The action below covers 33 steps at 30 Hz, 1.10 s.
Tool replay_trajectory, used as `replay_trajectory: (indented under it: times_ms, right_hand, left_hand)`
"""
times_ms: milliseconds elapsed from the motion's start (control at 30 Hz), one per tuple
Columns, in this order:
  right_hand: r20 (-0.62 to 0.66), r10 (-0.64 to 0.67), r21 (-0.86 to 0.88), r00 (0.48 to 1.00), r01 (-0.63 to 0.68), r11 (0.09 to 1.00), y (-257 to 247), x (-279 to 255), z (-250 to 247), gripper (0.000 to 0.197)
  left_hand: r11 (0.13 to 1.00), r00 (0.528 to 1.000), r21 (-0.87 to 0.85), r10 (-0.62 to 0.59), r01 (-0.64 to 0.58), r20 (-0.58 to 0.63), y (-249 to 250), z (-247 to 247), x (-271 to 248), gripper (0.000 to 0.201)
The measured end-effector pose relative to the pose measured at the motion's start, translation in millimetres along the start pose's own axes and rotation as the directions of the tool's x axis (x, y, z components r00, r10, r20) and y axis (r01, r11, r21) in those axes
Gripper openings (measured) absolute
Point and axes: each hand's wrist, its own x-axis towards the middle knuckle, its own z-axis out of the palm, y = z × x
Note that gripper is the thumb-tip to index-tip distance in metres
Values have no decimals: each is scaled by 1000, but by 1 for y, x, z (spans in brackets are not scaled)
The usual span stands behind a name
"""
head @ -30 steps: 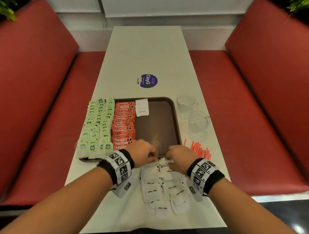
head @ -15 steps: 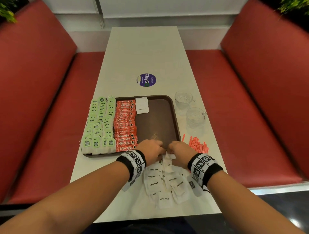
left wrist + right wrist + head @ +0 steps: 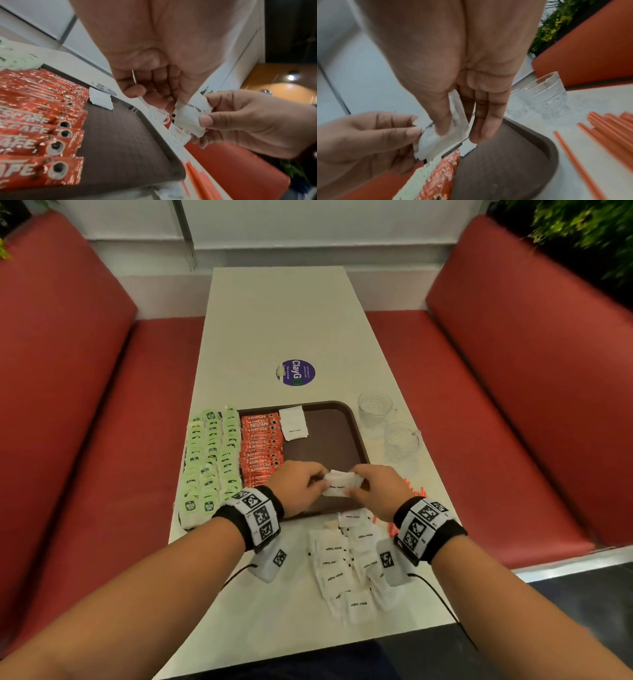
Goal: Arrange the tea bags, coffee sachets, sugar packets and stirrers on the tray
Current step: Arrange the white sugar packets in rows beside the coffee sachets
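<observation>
Both hands hold a small stack of white sugar packets (image 3: 339,482) over the near part of the brown tray (image 3: 342,422). My left hand (image 3: 313,482) pinches its left end and my right hand (image 3: 358,487) grips its right end. In the left wrist view the sugar packets (image 3: 190,116) sit between thumb and fingers. Green tea bags (image 3: 212,453) fill the tray's left side. Red coffee sachets (image 3: 262,446) lie in a column beside them. One sugar packet (image 3: 293,422) lies at the tray's far middle. More sugar packets (image 3: 346,563) are heaped on the table near me. Orange stirrers (image 3: 607,132) lie right of the tray.
Two cut-glass cups (image 3: 387,422) stand on the white table (image 3: 281,320) just right of the tray. A round purple sticker (image 3: 295,372) is on the table beyond the tray. Red bench seats (image 3: 496,405) flank the table on both sides.
Both hands have lifted a few sugar packets off the heap on the table and carried them forward over the tray's near edge.
</observation>
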Motion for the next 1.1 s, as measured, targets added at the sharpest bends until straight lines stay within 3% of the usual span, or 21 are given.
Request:
replay_trajectory:
  times_ms: [167,333,500,600,733,833,933,1100]
  right_hand:
    - [-57,28,252,998,-13,968,-20,3,-1,12]
    - [20,1,617,1000,-13,787,-34,2,-9,16]
    - [43,-52,660,998,10,752,-25,9,-29,26]
    - [66,-41,640,997,-11,769,-12,12,-42,17]
    - [49,-35,612,998,-2,791,2,21,-58,27]
    - [69,-50,670,996,-9,742,3,24,-66,11]
    - [123,-77,701,989,-32,712,-2,26,-61,30]
    - [133,-98,735,986,-32,678,-14,30,-45,14]
  left_hand:
    - [982,995,-187,-52,35,-84,2,-22,-9,21]
    - [957,979,-277,-128,80,-160,13,-32,-11,21]
    - [938,937,-312,-234,147,-261,19,-38,-8,15]
    - [939,908,-301,-263,163,-327,24,-37,-5,15]
    - [949,894,-243,-279,201,-351,32,-34,-2,12]
    - [957,892,-194,-272,214,-360,37,-29,3,10]
    - [954,886,-184,-290,238,-361,44,-20,8,6]
    - [954,870,-168,-295,247,-396,47,-15,18,10]
